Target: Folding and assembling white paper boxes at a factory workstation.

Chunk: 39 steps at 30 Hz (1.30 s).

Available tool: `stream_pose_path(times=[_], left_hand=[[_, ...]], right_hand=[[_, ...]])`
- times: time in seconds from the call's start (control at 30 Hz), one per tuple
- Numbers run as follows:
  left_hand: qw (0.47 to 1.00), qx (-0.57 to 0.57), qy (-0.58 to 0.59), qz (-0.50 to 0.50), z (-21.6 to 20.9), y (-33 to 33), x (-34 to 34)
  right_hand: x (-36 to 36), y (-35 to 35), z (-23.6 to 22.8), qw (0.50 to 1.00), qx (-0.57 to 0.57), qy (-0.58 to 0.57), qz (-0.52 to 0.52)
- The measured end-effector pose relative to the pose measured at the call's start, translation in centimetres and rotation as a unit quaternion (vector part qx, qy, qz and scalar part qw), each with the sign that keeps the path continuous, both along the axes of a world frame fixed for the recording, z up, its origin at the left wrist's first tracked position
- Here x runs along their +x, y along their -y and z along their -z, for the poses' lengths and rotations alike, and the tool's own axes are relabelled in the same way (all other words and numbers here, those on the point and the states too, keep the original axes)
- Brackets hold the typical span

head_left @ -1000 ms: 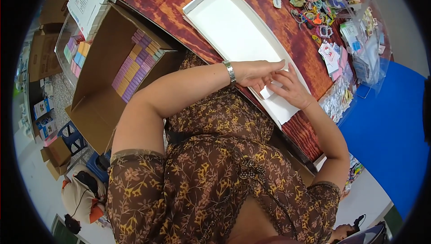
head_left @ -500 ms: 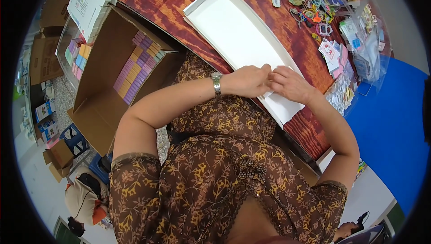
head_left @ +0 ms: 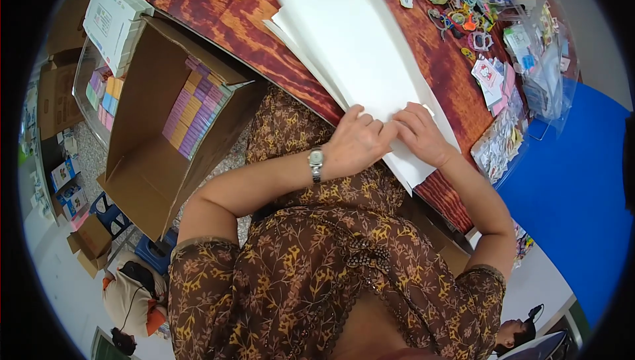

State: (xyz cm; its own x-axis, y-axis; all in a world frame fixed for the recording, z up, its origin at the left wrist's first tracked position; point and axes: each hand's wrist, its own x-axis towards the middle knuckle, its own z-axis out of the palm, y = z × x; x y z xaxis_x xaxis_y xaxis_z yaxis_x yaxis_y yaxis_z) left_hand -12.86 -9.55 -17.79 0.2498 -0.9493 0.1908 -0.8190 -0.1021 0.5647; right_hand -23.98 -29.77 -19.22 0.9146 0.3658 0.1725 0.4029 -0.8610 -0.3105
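A long, shallow white cardboard tray (head_left: 350, 36) with raised sides lies aslant over the table's edge in front of me, its far end blurred. Both my hands are at its near end. My left hand (head_left: 360, 141), with a metal watch (head_left: 316, 163) on the wrist, has its fingers curled onto the near edge. Beside it, almost touching, my right hand (head_left: 423, 138) bends its fingers and thumb over the same end panel. Flat white card (head_left: 411, 169) shows underneath the tray and sticks out toward me.
At the left an open brown carton (head_left: 149, 155) holds rows of small purple and yellow boxes (head_left: 192, 118). White flat boxes (head_left: 112, 19) are stacked behind it. Colourful trinkets (head_left: 463, 2) and packaged cards (head_left: 493, 85) cover the table's right end. Two other people are at the lower edges.
The tray's far end has swung up and away, uncovering more white card along its left side. Both hands have shifted slightly nearer to me, and the left has turned knuckles up.
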Motion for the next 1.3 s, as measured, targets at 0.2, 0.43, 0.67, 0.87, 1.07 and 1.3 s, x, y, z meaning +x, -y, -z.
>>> stream_pose_path(times=[0.2, 0.43, 0.67, 0.87, 1.07, 1.3], left_hand=[[0.998, -0.033, 0.043, -0.012, 0.7, -0.9, 2.7], [1.0, -0.007, 0.008, -0.004, 1.4, -1.6, 2.9], [0.994, -0.061, -0.054, -0.075, 1.9, -1.6, 2.7], [0.997, -0.059, -0.048, -0.019, 1.5, -1.6, 3.5], [0.995, 0.0, -0.012, 0.095, 0.8, -1.5, 5.2], [0.992, -0.053, 0.032, 0.11, 1.4, 0.3, 5.0]], right_hand=[[2.1, -1.3, -0.2, 0.997, 0.056, -0.018, 0.059], [3.7, -0.8, -2.3, 0.97, 0.131, -0.182, 0.096], [2.4, 0.3, -0.4, 0.974, 0.208, -0.083, 0.024], [2.8, 0.6, -0.2, 0.975, 0.209, -0.072, 0.0], [2.2, 0.8, 0.4, 0.979, 0.197, -0.044, -0.011], [1.6, 0.6, 1.0, 0.983, 0.185, 0.001, -0.005]])
